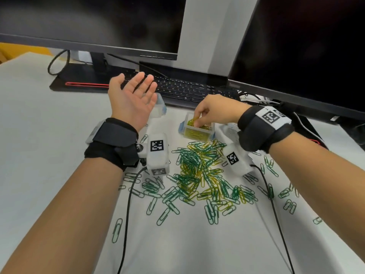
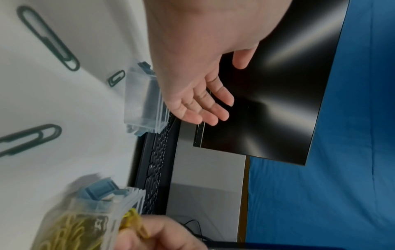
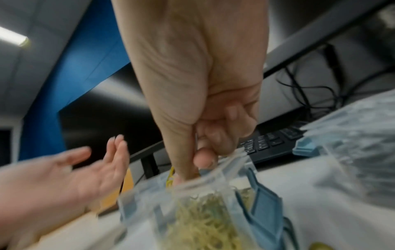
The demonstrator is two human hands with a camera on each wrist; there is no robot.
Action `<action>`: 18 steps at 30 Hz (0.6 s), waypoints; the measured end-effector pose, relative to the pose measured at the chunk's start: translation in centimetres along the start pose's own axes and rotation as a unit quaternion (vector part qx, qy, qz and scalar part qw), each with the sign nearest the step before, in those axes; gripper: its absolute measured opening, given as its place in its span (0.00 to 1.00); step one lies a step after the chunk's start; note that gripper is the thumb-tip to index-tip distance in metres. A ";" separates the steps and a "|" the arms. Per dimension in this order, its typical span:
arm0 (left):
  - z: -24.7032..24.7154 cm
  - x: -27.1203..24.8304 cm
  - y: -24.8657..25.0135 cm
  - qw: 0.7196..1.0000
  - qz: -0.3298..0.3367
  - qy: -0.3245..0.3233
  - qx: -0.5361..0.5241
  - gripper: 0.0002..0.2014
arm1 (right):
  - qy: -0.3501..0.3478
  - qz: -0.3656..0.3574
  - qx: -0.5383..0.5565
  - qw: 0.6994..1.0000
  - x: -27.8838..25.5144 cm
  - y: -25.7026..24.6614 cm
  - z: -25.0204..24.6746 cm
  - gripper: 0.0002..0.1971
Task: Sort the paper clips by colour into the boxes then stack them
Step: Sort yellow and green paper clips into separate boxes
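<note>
left hand [image 1: 132, 99] hiding clear box [image 1: 160, 107], third box [image 3: 363, 135] blurred

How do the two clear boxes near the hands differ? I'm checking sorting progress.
The box under the right hand holds yellow paper clips; the box behind the left hand looks empty. The right hand pinches yellow clips over the first; the left hand is open, holding nothing. Both boxes are clear with blue latches.
</note>
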State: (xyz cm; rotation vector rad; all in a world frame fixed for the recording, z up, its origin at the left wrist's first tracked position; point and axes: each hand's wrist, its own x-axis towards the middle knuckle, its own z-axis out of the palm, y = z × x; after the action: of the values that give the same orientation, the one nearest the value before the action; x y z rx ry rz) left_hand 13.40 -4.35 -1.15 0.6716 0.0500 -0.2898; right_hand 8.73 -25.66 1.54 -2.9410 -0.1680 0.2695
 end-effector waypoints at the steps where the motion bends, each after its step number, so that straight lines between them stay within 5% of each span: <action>1: 0.1 0.0 -0.1 1.000 -0.001 0.000 0.005 0.21 | 0.000 0.008 0.039 0.999 -0.2 0.3 -0.2 0.05; 8: 0.7 -0.4 -1.1 0.998 -0.016 -0.018 0.049 0.20 | -0.011 0.062 0.213 0.975 -1.3 1.7 -0.6 0.07; 18: 0.9 -0.9 -0.9 0.998 -0.005 -0.020 0.066 0.19 | 0.057 0.054 0.162 0.984 -1.0 0.7 -1.2 0.08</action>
State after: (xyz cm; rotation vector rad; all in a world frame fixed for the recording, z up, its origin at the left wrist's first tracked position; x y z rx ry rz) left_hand 12.29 -5.36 -0.83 0.7966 -0.0034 -0.3188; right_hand 8.06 -26.69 2.70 -2.6359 0.0490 0.1284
